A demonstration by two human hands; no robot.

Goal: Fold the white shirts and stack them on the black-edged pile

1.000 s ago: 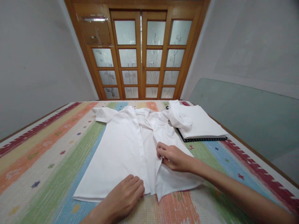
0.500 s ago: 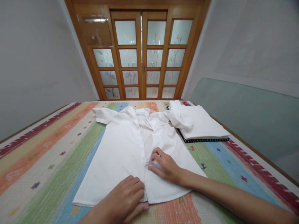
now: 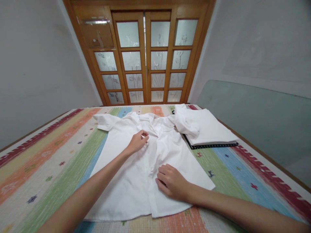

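A white short-sleeved shirt (image 3: 126,181) lies spread out, its collar end away from me and its hem towards me. The front edges meet near the middle, with creases around them. My left hand (image 3: 139,141) is over the upper front of the shirt, fingers curled towards the thumb; whether cloth is between them cannot be made out. Lower down, my right hand (image 3: 171,182) rests on the right front panel beside the front edge. Its fingers are bent closed against the cloth, and the fingertips are partly hidden.
A folded white cloth stack (image 3: 209,126) lies at the right on a dark patterned item (image 3: 213,146), and the shirt's right sleeve overlaps it. A striped, colourful cover (image 3: 60,161) lies under everything. Beyond stand wooden glass-paned doors (image 3: 145,58); a pale green panel (image 3: 252,123) leans at the right.
My left hand has moved from the hem up to the shirt's upper front. The left hem corner has shifted rightward. My right hand stays about in place, its fingers more curled.
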